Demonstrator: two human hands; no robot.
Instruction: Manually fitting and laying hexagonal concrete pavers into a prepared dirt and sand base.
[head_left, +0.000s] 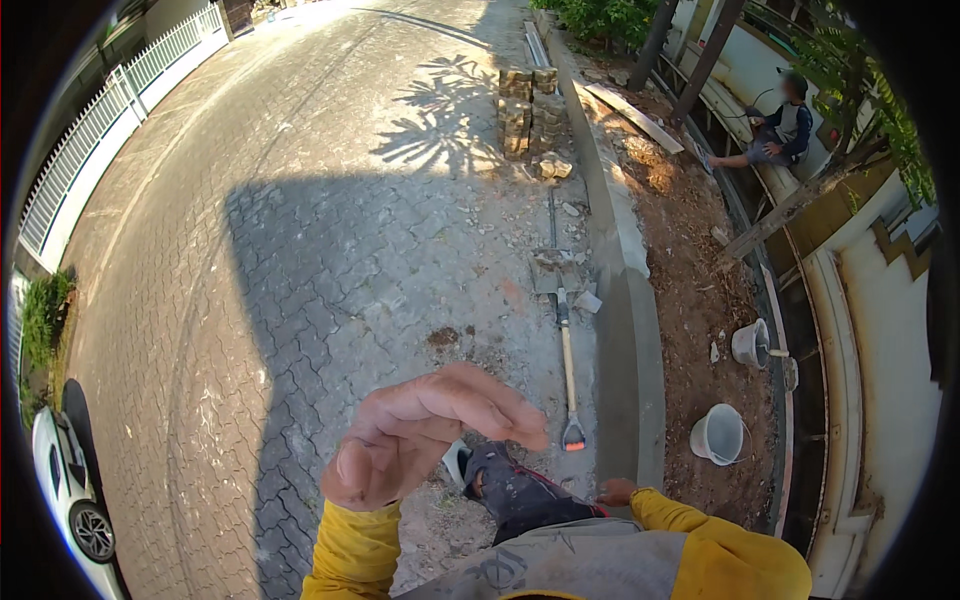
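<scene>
My left hand point(435, 425) is raised close in front of me, above the paving, with a yellow sleeve at its wrist. Its fingers arch loosely to the right, and nothing shows in the palm. Low at my right side, next to the leg and the concrete kerb point(632, 400), is my right hand point(617, 491); it looks small, and its fingers are too indistinct to read. Beyond my left hand lies a shovel point(568, 370) with a pale wooden shaft and an orange-tipped grip. Its blade point(556, 274) points away from me.
Stacked blocks point(527, 112) stand ahead beside the kerb. Two buckets, one grey point(750, 345) and one whitish point(718, 435), sit on the soil strip point(685, 300) at right. Another person point(785, 130) sits by the far right wall. A white car point(70, 480) is at left.
</scene>
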